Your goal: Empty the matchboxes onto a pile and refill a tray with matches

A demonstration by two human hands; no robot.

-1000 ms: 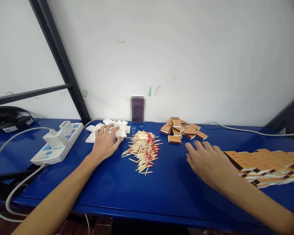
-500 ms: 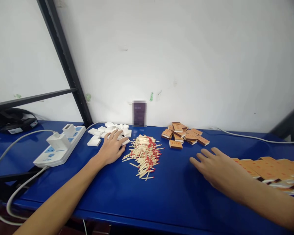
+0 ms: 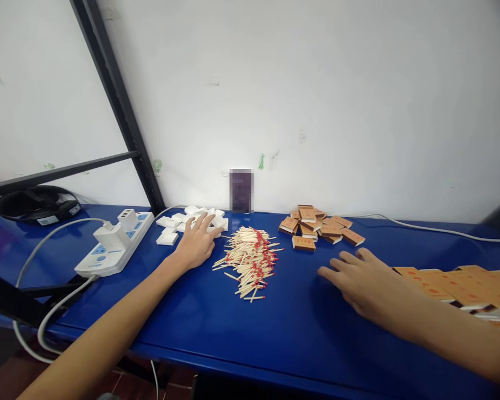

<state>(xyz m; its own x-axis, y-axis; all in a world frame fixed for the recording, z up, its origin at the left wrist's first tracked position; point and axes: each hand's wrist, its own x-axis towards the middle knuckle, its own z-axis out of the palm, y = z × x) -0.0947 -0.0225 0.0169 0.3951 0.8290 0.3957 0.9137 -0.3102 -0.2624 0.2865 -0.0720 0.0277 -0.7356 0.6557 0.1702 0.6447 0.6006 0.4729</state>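
Note:
My left hand (image 3: pixel 197 243) reaches over the near right side of a heap of small white matchbox trays (image 3: pixel 169 222). Its fingers are apart over the trays, and whether the tips touch one is hard to see. To the right of this hand lies a loose pile of wooden matches (image 3: pixel 250 258), most with their red heads pointing right. My right hand (image 3: pixel 358 283) hovers palm down above the table with its fingers spread and nothing in them. Beyond it is a jumbled heap of orange-brown matchboxes (image 3: pixel 323 229). Rows of more matchboxes (image 3: pixel 462 284) lie partly behind my right forearm.
A white power strip (image 3: pixel 120 258) with chargers and cables sits on the left of the blue table (image 3: pixel 275 339). A black headset (image 3: pixel 37 205) is behind it. A dark blurred rectangle (image 3: pixel 241 191) stands against the wall, and a black metal frame (image 3: pixel 120 105) rises at left.
The whole view has shifted slightly to the right. My left hand's fingers have drawn a little closer in over the white trays. The right hand still hovers, nearly unchanged.

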